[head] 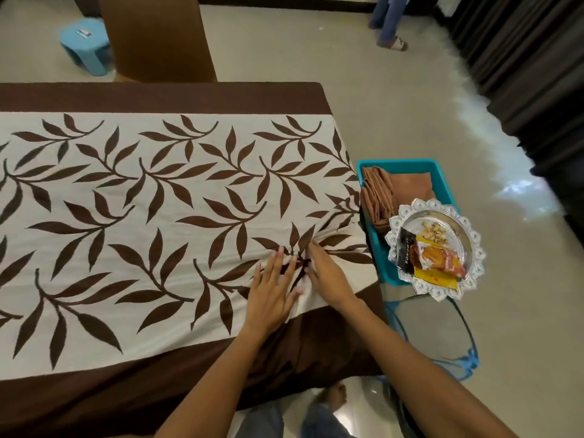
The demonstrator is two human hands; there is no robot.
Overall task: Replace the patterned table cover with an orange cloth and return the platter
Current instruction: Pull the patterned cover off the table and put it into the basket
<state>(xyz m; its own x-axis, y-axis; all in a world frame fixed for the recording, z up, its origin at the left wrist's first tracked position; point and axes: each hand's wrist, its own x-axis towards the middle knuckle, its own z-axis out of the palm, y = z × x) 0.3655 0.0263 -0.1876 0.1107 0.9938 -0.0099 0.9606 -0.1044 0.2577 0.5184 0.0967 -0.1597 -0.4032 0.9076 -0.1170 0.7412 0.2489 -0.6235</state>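
The patterned table cover (142,197), cream with brown leaves and a dark brown border, lies spread over the table. My left hand (273,292) and my right hand (328,276) rest close together on it near the table's right end, bunching the fabric into a small gather between the fingers. The folded orange cloth (407,184) lies in a blue bin (439,172) on the floor right of the table. The silver platter (474,248), holding nuts and snack packets, rests on the bin's near rim.
A mesh hamper with blue trim (442,336) stands on the floor below the bin. A brown cardboard box (158,36) and a light blue stool (85,45) sit beyond the table. Another person's legs (388,23) stand at the back. Dark curtains (521,58) line the right side.
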